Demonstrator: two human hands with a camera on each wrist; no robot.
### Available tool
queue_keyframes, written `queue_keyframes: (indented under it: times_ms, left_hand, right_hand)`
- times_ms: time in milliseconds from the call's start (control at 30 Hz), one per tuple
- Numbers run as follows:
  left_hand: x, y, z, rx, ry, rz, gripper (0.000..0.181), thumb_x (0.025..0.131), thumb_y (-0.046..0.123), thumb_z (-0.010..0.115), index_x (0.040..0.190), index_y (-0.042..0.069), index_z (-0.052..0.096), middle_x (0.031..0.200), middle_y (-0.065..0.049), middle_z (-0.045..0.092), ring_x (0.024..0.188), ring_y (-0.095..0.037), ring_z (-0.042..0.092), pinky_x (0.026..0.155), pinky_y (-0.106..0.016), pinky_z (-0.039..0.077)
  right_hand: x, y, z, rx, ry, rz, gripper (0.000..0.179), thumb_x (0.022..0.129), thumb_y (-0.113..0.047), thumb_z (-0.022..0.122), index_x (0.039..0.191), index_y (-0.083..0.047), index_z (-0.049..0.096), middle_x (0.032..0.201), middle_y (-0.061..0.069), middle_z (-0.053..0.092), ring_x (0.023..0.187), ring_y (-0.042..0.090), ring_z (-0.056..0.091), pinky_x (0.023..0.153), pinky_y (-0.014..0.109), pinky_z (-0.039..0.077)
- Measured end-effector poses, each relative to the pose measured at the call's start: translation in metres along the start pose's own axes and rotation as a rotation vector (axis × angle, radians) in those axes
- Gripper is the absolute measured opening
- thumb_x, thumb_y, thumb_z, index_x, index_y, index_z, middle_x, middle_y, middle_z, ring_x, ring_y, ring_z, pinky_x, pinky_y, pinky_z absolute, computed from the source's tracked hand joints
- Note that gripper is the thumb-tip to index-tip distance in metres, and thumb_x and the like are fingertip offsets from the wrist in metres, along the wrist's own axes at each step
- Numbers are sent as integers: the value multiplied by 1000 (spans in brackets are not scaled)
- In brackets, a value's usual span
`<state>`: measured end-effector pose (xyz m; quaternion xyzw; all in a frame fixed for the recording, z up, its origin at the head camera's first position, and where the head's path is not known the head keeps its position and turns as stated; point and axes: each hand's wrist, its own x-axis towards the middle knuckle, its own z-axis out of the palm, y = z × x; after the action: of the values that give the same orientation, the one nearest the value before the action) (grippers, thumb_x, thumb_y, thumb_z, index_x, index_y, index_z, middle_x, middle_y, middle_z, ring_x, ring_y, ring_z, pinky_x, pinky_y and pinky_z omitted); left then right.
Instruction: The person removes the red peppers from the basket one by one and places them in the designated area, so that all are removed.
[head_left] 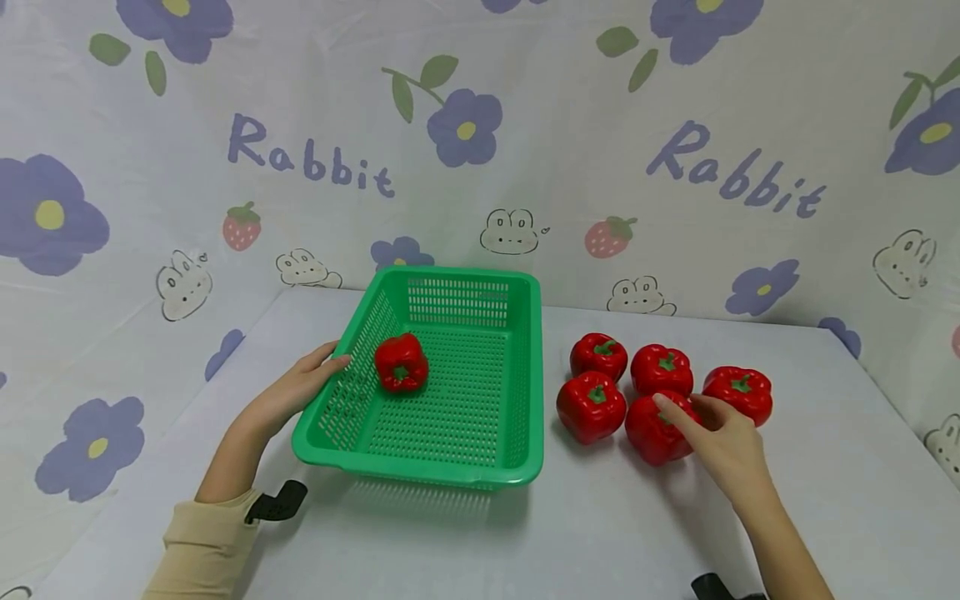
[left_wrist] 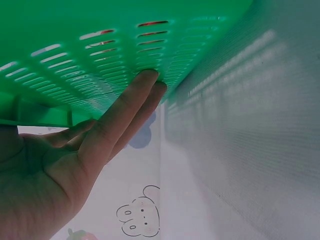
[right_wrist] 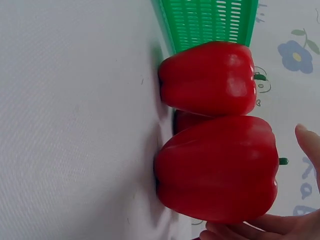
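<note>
A green plastic basket [head_left: 450, 475] holds one red bell pepper [head_left: 401, 362] at its left side. My left hand [head_left: 303, 383] grips the basket's left side, thumb over the rim; in the left wrist view its fingers [left_wrist: 122, 117] lie against the slotted outer wall. Over at the right, my right hand [head_left: 723, 442] reaches around the nearest bell pepper [head_left: 656, 433]. In the right wrist view, fingertips [right_wrist: 240, 230] are right at that pepper's side, while the thumb [right_wrist: 310, 142] stands apart from it near the green stem.
Beside the basket, several more red bell peppers stand close together on the white table [head_left: 600, 533], among them a front-left one [head_left: 588, 408] and a right one [head_left: 738, 396]. Behind the table hangs a patterned cloth [head_left: 555, 142] with flowers and rabbits.
</note>
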<state>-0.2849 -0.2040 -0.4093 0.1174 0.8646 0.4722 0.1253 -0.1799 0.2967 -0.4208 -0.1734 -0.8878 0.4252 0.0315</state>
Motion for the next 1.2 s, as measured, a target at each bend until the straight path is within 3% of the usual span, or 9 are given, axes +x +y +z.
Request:
queue_keyframes:
  times_ms: [400,733,1000,1200]
  left_hand:
    - [0,1,-1,14,-5,8,65,105,45,36,157,11,18,149,-22,37,125,-33,48,99,-43,44]
    - [1,-1,0,5,-4,2,66,104,47,36,157,11,18,158,-21,25,140,-39,30,110,-58,32]
    - [0,-1,0,8,8,6,67,104,47,36,157,10,18,162,-19,16,149,-42,12,114,-65,20]
    - [0,-2,1,20,13,0,69,103,49,36,157,11,17,163,-19,15,150,-43,9,114,-66,18]
  right_hand:
    - [-8,-11,-4,39,37,-17,97,88,-65,56,157,-8,18,157,27,24,143,47,27,99,61,42]
    - [-19,-23,-6,74,93,-83,90,90,-59,58,156,-11,22,159,22,26,143,47,28,96,59,44]
    - [-23,-35,-10,89,64,-130,91,89,-60,59,157,-13,21,160,20,26,144,47,27,97,57,43]
    - [-25,-44,-8,97,50,-168,89,89,-58,60,157,-15,22,160,20,26,142,49,28,98,59,42]
